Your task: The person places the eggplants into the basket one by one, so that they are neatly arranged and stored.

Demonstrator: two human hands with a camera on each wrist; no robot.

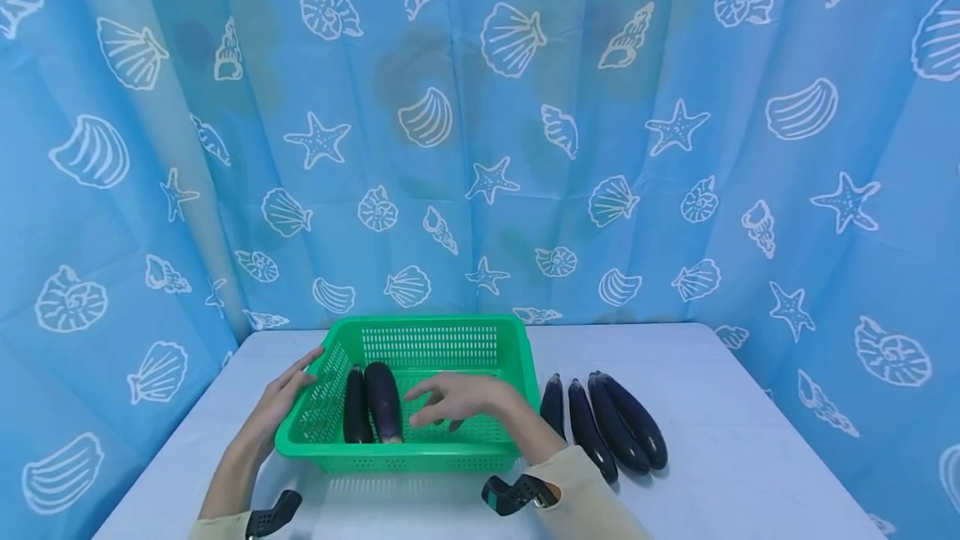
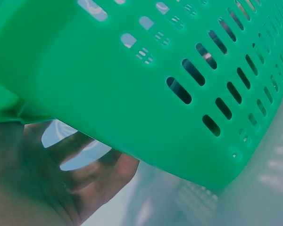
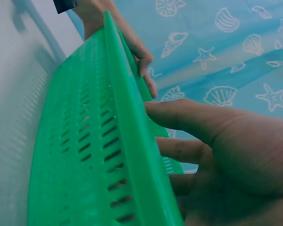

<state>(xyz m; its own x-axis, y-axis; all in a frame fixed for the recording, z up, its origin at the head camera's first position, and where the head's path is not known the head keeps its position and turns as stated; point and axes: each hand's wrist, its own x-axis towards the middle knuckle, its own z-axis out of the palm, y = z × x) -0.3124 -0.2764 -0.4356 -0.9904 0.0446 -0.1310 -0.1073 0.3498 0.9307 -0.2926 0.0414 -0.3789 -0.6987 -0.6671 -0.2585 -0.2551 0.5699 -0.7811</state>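
A green plastic basket with slotted walls stands on the white table. My left hand holds its left rim, with fingers spread along the outside and partly hidden behind the green wall. Two dark eggplants lie side by side in the basket's left part, a slim one and a thicker one. Over the basket's middle hovers my right hand, fingers loosely bent and nothing between them; its fingertips point toward the thicker eggplant. In the right wrist view, the near rim overlaps its fingers.
Right of the basket several more eggplants lie in a row on the white table, the nearest one close by the basket wall. A blue curtain with white shell prints hangs behind and at both sides.
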